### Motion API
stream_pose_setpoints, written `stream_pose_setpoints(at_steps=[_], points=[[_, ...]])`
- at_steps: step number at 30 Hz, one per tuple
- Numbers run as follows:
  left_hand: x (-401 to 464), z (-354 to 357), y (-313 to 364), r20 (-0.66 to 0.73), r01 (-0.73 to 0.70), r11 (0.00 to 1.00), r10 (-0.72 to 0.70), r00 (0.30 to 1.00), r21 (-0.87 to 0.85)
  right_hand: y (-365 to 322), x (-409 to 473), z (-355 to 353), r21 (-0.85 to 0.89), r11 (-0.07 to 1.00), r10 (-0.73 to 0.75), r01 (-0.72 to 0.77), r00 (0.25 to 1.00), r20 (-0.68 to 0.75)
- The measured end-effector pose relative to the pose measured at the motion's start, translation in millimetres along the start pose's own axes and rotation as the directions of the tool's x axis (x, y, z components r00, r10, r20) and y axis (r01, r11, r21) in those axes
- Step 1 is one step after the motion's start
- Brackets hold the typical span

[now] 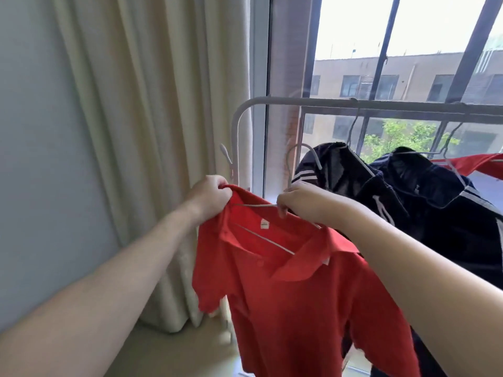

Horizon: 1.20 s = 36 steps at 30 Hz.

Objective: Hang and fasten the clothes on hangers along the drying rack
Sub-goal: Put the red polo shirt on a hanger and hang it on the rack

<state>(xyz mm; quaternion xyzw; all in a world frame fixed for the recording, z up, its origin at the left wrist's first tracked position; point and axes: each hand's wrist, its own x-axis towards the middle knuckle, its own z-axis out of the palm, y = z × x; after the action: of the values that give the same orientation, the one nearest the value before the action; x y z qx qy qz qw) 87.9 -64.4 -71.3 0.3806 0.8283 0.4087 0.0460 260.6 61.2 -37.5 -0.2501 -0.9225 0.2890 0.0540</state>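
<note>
Pinching the red polo shirt [294, 295] at its left shoulder, the left hand [211, 195] is closing on cloth; the right hand [302, 201] is gripping the white hanger [292, 164] inside the collar, below the drying rack [381, 102]; two dark jackets [408, 191] are already hanging, this shirt still waiting; beige curtain [152, 131] left, barred window [408, 63] behind.

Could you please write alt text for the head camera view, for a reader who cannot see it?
Two bare hands hold a red polo shirt on a white hanger: the left hand pinches the collar, the right hand grips the hanger. Behind it, dark striped jackets hang on a white drying rack by a barred window and cream curtain.
</note>
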Motion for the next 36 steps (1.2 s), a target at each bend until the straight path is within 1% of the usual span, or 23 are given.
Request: stream_pose_setpoints(at_steps=[1,4,6,8,10,12,14,15,16,18,19,21,22,23,25,26,27,28,29,32,33,35,36], points=[[-6,-9,2,0.049,-0.028,0.999,0.027,0.998,0.022,-4,0,3,0.036,0.999,-0.017,0.017,1.0,-0.003],[-22,-41,-8,0.237,-0.089,0.996,0.09,0.967,-0.018,-14,1,12,0.19,0.979,-0.067,0.075,0.997,-0.048],[-32,-62,-19,0.288,-0.052,0.993,0.08,0.954,-0.102,-24,4,18,0.255,0.959,-0.1,0.124,0.989,-0.105],[-35,-78,-27,0.331,0.034,0.982,0.029,0.943,-0.183,-37,8,24,0.24,0.958,-0.125,0.16,0.98,-0.155],[-34,-94,-37,0.33,0.042,0.994,-0.006,0.944,-0.102,-56,19,33,0.258,0.952,-0.135,0.164,0.983,-0.126],[-31,-106,-49,0.3,0.031,0.999,-0.039,0.953,0.031,-70,28,37,0.242,0.959,-0.147,0.147,0.989,-0.018],[-28,-116,-65,0.219,0.029,0.992,-0.055,0.974,0.121,-78,31,36,0.105,0.99,-0.105,0.098,0.992,0.067],[-28,-118,-69,0.154,0.025,0.985,-0.052,0.987,0.172,-74,31,33,-0.008,0.999,-0.052,0.052,0.995,0.082],[-28,-121,-74,0.073,0.02,0.974,-0.038,0.997,0.227,-70,29,30,-0.173,0.985,0.019,-0.007,0.998,0.067],[-26,-130,-82,-0.064,0.023,0.96,-0.005,0.998,0.279,-63,24,29,-0.498,0.86,0.117,-0.11,0.993,-0.018],[-26,-134,-86,-0.098,0.026,0.959,0.002,0.995,0.281,-59,23,31,-0.557,0.819,0.13,-0.14,0.99,-0.057],[-26,-142,-90,-0.138,0.02,0.964,0.018,0.99,0.266,-55,28,38,-0.503,0.844,0.167,-0.184,0.983,-0.079],[-26,-144,-90,-0.151,0.007,0.965,0.033,0.988,0.26,-54,33,44,-0.421,0.883,0.196,-0.208,0.978,-0.072],[-27,-144,-89,-0.163,-0.005,0.962,0.051,0.985,0.272,-52,37,49,-0.306,0.925,0.217,-0.225,0.974,-0.062],[-29,-143,-83,-0.165,-0.04,0.939,0.102,0.981,0.342,-56,47,59,0.031,0.973,0.232,-0.23,0.97,-0.08],[-30,-141,-80,-0.158,-0.062,0.919,0.133,0.978,0.389,-63,50,61,0.199,0.96,0.219,-0.196,0.971,-0.102],[-29,-139,-78,-0.148,-0.088,0.9,0.165,0.975,0.427,-73,52,63,0.315,0.939,0.189,-0.14,0.973,-0.13],[-29,-136,-79,-0.132,-0.11,0.882,0.19,0.973,0.458,-82,55,64,0.374,0.925,0.142,-0.073,0.977,-0.16],[-28,-132,-79,-0.13,-0.125,0.871,0.211,0.969,0.475,-88,57,65,0.358,0.934,0.09,-0.016,0.978,-0.19],[-27,-135,-81,-0.224,-0.13,0.896,0.242,0.944,0.424,-87,63,64,0.075,0.995,-0.033,0.06,0.948,-0.316],[-27,-138,-82,-0.264,-0.139,0.908,0.257,0.93,0.396,-82,64,62,0.039,0.996,-0.063,0.081,0.94,-0.335],[-30,-144,-83,-0.307,-0.15,0.931,0.257,0.916,0.332,-72,62,56,0.136,0.982,-0.082,0.13,0.946,-0.313],[-31,-146,-83,-0.316,-0.15,0.94,0.249,0.916,0.305,-68,61,54,0.161,0.979,-0.073,0.124,0.953,-0.294]])
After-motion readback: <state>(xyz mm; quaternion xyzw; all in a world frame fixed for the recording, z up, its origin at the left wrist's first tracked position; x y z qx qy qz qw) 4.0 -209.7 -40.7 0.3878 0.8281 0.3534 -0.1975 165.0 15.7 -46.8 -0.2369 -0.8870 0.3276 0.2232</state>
